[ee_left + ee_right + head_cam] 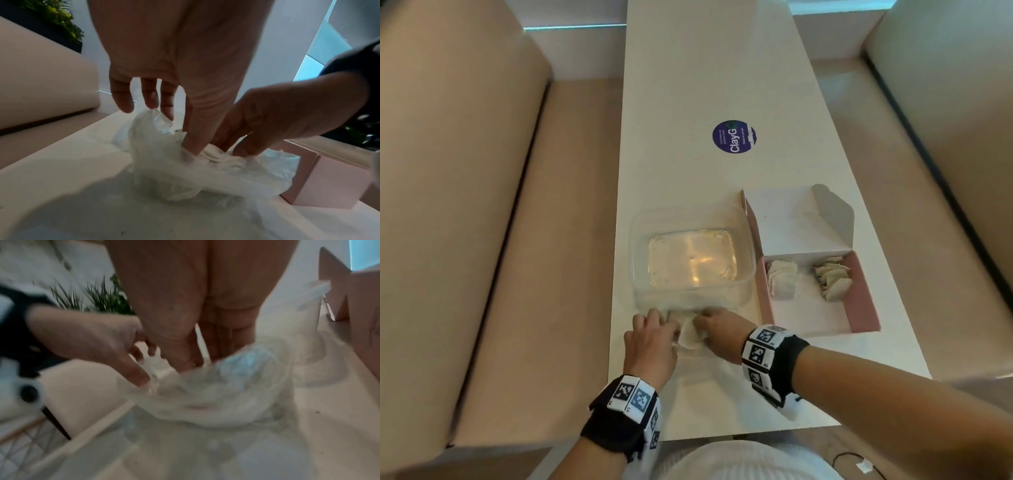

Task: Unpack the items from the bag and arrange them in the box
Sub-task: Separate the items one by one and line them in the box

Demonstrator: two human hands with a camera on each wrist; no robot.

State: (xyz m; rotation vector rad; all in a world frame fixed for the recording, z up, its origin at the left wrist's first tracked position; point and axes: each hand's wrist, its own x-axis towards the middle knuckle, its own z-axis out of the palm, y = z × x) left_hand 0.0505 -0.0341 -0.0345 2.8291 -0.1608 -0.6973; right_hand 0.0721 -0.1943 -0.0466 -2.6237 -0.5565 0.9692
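Both hands meet at the near edge of the counter (705, 85), right by a thin see-through plastic bag (205, 170). Left hand (650, 342) has its thumb and fingers curled down on the crumpled bag top, pinching the film. Right hand (722, 334) has its fingers curled into the bag mouth, and they look closed on a soft white bundle (690, 334) inside, though blur makes that hard to be sure of.

I think the bag is very light, floppy and a bit slippery, so it will slide and bunch up if pulled with 1 hand. Holding the rim still with the left hand helps. The bundle looks soft and squashy, not breakable, so a gentle pinch around its middle should lift it.

Just beyond the hands sits a clear tub (748, 240). Touching its right side is the pink box (863, 308), open, with 2 pale bundles (782, 279) already inside.
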